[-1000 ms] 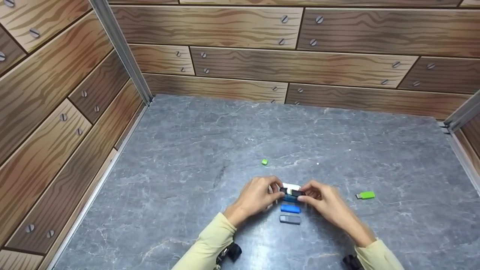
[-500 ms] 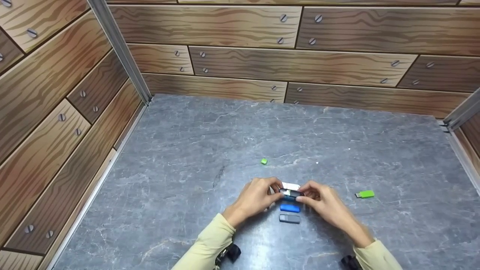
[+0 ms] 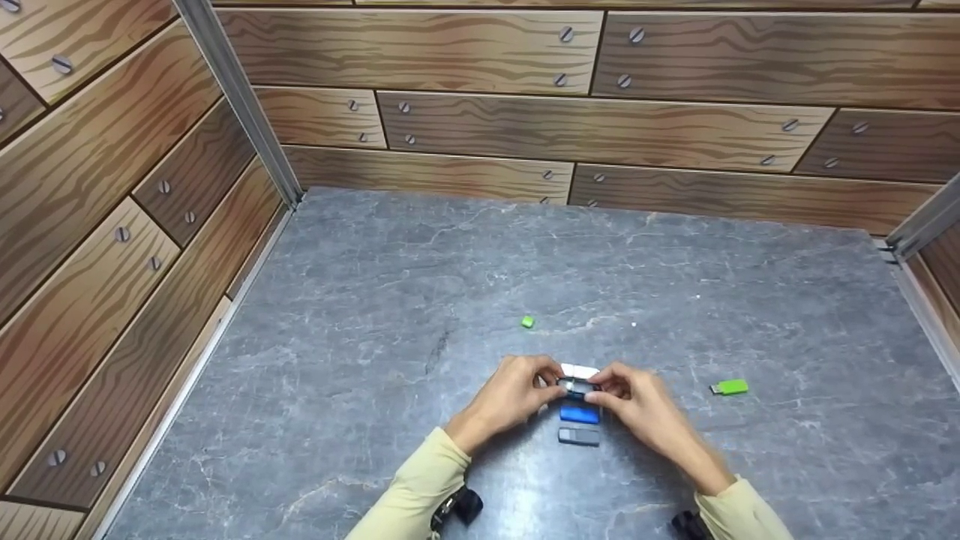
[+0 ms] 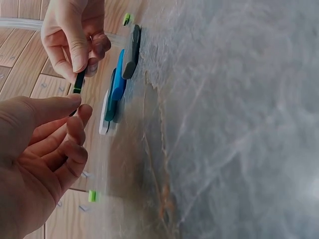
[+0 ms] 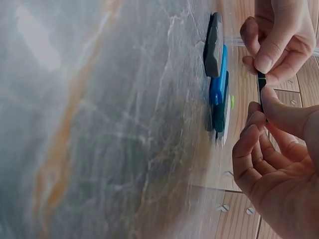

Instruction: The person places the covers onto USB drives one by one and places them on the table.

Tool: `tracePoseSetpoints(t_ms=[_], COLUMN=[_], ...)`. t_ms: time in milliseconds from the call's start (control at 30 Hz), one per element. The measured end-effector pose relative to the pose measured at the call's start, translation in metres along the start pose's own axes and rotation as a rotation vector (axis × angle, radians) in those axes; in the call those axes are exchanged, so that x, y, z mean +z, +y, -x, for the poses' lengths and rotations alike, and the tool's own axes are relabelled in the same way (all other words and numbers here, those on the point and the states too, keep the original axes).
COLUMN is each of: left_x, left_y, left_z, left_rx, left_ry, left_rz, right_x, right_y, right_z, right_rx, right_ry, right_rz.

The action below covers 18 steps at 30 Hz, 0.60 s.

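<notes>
Both hands meet over a row of USB flash drives and hold one black flash drive (image 4: 79,82) between them, lifted off the table. My left hand (image 3: 511,390) pinches one end with thumb and fingers. The other end is pinched by my right hand (image 3: 646,401). A thin light-green line crosses the black drive between the fingertips. Below lie a white flash drive (image 3: 580,370), a teal one (image 4: 111,102), a blue one (image 3: 580,415) and a grey one (image 3: 578,436), side by side. In the head view, the hands and held drive largely cover the teal one.
A green flash drive (image 3: 731,387) with its metal plug bare lies to the right. Its small green cap (image 3: 528,322) sits beyond the left hand. Wood-patterned walls (image 3: 450,52) enclose the grey marbled tabletop (image 3: 360,300) at the back and sides.
The right hand has moved slightly left, nearer the left hand. The black drive's two parts, with a pale gap between them a second ago, now look closer together.
</notes>
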<state>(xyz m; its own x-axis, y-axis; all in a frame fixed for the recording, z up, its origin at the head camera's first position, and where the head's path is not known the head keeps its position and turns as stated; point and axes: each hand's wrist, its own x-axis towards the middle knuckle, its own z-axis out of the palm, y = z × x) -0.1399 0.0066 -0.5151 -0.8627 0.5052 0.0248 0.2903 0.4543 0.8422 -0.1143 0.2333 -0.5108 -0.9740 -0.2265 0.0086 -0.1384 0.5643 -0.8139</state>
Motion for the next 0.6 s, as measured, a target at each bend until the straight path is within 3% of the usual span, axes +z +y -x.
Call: tracePoseSetpoints(t_ms=[267, 600], left_x=[-0.005, -0.012], left_y=[0.004, -0.002], left_z=[-0.010, -0.040], left_rx=[0.017, -0.023], left_ry=[0.013, 0.049], left_rz=[-0.042, -0.042], right_x=[-0.005, -0.015], right_y=[-0.003, 0.007], right_z=[-0.006, -0.033], right_rx=[0.051, 0.035], right_ry=[0.024, 0.075], right_rz=[-0.005, 0.059])
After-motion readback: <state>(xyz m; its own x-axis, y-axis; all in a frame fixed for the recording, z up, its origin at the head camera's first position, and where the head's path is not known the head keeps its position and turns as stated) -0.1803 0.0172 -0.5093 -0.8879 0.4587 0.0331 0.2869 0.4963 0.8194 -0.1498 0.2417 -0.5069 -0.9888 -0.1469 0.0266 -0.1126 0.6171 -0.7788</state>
